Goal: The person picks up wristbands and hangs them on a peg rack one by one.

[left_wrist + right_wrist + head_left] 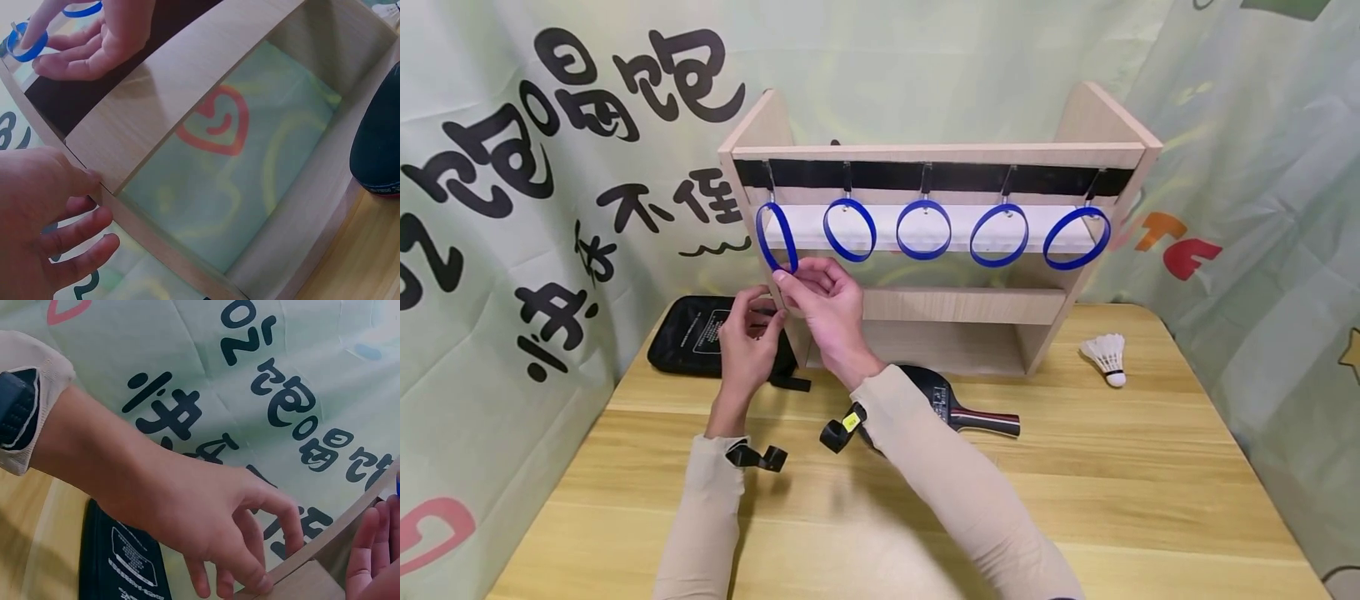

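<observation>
Several blue rings hang in a row from metal hooks on the wooden shelf [973, 305]. At the leftmost blue ring [789, 242], my right hand [829, 312] pinches the lower rim between thumb and finger. The left wrist view shows that ring [28, 56] at the right hand's fingertips [47, 65]. Lower down, my left hand [748, 346] holds the front edge of the shelf's left side panel [150, 240]. Its thumb [259, 581] is on the edge, and the other fingers bend along the outer side.
A black zip case [685, 337] lies behind my left hand. Under my right forearm is a table tennis bat [992, 421], partly hidden. A white shuttlecock [1105, 358] lies right of the shelf. Printed cloth [497, 333] surrounds the wooden table [1120, 483].
</observation>
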The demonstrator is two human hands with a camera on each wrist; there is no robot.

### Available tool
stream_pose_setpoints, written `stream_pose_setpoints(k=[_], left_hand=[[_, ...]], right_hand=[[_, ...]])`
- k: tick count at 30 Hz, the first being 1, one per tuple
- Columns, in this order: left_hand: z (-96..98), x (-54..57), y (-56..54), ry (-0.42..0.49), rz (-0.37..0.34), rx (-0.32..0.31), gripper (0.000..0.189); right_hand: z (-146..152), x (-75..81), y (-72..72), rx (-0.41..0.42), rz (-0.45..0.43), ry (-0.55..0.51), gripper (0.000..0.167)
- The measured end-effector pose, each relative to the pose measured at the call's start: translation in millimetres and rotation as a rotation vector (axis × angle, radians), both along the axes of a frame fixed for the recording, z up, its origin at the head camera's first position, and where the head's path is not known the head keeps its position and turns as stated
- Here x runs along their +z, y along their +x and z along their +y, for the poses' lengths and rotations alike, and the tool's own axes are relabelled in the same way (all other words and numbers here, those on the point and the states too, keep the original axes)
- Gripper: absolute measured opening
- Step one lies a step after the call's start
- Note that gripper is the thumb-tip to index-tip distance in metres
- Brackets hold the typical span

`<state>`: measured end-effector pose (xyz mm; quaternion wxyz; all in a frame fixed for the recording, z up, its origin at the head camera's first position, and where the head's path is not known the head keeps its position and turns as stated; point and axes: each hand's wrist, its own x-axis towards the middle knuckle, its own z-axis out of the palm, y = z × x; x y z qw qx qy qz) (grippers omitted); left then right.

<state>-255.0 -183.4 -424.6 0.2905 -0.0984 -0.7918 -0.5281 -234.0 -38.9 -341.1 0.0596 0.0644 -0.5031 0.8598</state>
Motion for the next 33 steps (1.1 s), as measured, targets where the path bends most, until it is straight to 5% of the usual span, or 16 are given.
stream_pose_setpoints(k=[18,24,33], left_hand=[[-10.1,-3.1,1.1,-0.006,-0.002,-0.027,0.04],[-10.7,-3.0,-1.0,-0.041,0.013,-0.018,0.039],[-12.9,4.2,0.3,-0.131,0.094,0.007,0.03]], right_hand=[[25.5,-1.3,15.6,0.114,-0.053,-0.064,0.023],[43.8,-11.9,21.2,0.056,0.021,0.097,0.002],[78.4,-33.7,35.0,-0.044,0.204,0.394,0.014]])
